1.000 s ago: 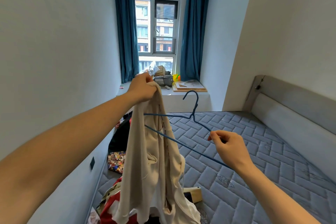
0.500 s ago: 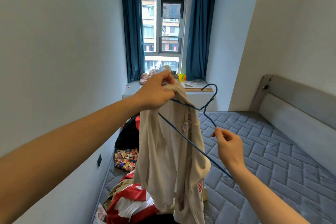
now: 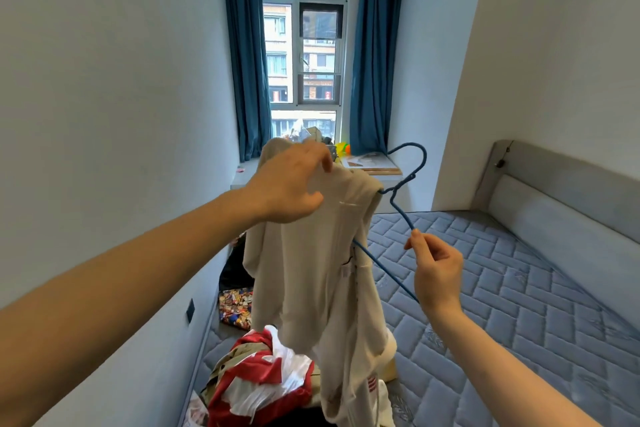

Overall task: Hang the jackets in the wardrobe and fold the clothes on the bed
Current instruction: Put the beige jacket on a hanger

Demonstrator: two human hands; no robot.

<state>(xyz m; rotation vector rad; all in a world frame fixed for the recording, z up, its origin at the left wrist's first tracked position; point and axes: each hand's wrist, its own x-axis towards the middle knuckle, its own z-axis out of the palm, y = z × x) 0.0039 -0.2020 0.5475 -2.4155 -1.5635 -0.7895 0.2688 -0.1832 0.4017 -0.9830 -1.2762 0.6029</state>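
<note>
A cream jacket (image 3: 322,274) hangs in the air over the bed's left side. One end of a blue wire hanger (image 3: 403,208) is inside its shoulder, and the hook points up and right. My left hand (image 3: 291,187) grips the jacket at the top by its collar. My right hand (image 3: 438,270) pinches the hanger's free arm to the right of the jacket. Below, a heap of clothes (image 3: 263,385) in red, white and olive lies on the mattress (image 3: 502,305).
A patterned cloth (image 3: 235,308) and a dark garment (image 3: 235,270) lie by the left wall. The window ledge (image 3: 374,166) holds a board and several small items. A padded headboard (image 3: 568,215) runs along the right.
The hanger's left end has gone further into the jacket's shoulder. Both hands have risen and moved slightly right, and the jacket hangs more spread.
</note>
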